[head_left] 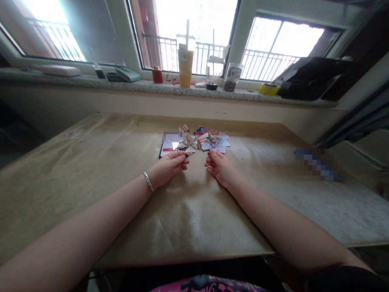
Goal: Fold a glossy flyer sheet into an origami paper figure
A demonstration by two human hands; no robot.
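My left hand [172, 165], with a silver bracelet at the wrist, pinches a small folded piece of colourful printed paper [190, 154] between thumb and index finger. A short gap to the right, my right hand [219, 165] is closed, thumb and fingertips together; whether anything is between them I cannot make out. Just beyond both hands lies a heap of folded printed papers [189, 140], partly standing up. Beside it on the right is a loose pile of flat colourful printed sheets [215, 140]. A phone with a lit screen [169, 145] lies behind my left hand.
The table [127, 215] has a shiny tan cover. A blurred blue flat item [317, 164] lies at its right side. Along the windowsill [121, 83] stand a tall yellow drink cup [185, 61], a red jar [157, 75], a clear container [233, 77] and a black bag [310, 77].
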